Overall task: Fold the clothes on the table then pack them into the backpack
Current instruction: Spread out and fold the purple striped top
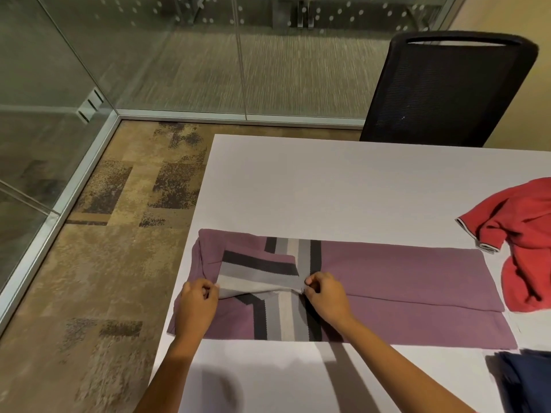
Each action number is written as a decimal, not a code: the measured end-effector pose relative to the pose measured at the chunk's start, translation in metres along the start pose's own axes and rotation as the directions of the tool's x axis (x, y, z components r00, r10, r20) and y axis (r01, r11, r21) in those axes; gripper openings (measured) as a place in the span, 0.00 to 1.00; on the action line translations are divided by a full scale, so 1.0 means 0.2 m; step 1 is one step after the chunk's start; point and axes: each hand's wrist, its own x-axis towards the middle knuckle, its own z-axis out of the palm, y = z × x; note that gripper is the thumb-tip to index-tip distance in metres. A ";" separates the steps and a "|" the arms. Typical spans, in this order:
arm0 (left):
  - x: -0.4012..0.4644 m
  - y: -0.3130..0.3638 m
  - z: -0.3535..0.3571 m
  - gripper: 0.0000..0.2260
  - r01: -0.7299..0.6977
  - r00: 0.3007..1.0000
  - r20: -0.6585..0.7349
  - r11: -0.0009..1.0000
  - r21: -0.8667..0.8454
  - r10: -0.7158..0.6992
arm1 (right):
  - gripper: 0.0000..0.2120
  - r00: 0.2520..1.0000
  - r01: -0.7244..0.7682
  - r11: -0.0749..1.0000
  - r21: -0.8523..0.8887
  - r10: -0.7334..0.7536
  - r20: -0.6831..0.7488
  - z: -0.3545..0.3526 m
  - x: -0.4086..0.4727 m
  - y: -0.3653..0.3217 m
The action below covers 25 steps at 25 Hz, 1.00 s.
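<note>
A purple shirt (402, 278) with black, grey and white stripes lies spread lengthwise on the white table (328, 189), its long sides folded in. Its left end is partly turned over onto the body. My left hand (198, 305) pinches the near left corner of that turned flap. My right hand (326, 295) pinches the flap's right corner, over the striped band. A crumpled red shirt (524, 234) lies at the table's right edge. No backpack is in view.
A dark blue garment (524, 380) sits at the table's near right corner. A black mesh office chair (447, 90) stands behind the table's far edge. The table's left edge drops to patterned carpet (119, 234), with glass walls (179, 55) beyond.
</note>
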 end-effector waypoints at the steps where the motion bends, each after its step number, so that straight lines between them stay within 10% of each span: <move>1: 0.00 0.02 0.01 0.10 0.021 1.000 0.008 1.000 -0.020 -0.021 | 0.07 0.999 0.024 1.000 -0.001 -0.024 -0.032 0.01 -0.01 -0.01; 7: 0.08 0.12 0.03 0.27 0.164 0.980 0.149 0.965 -0.203 -0.135 | 0.27 0.969 0.210 0.930 -0.301 -0.239 -0.062 0.10 -0.06 -0.06; 12: 0.28 0.38 -0.06 0.14 0.144 0.978 0.202 0.838 -0.526 -0.042 | 0.08 0.849 0.338 0.803 -0.490 -0.485 -0.210 0.08 0.13 -0.15; 19: 0.47 0.64 -0.08 0.26 -0.112 0.875 0.376 0.882 -0.457 0.306 | 0.11 0.909 0.146 0.974 -0.176 -0.202 -0.364 -0.09 0.30 -0.26; 25: 0.37 0.35 0.03 0.13 0.004 1.000 0.027 0.993 0.122 -0.007 | 0.07 0.972 0.169 0.967 -0.192 -0.196 -0.132 0.06 0.21 -0.14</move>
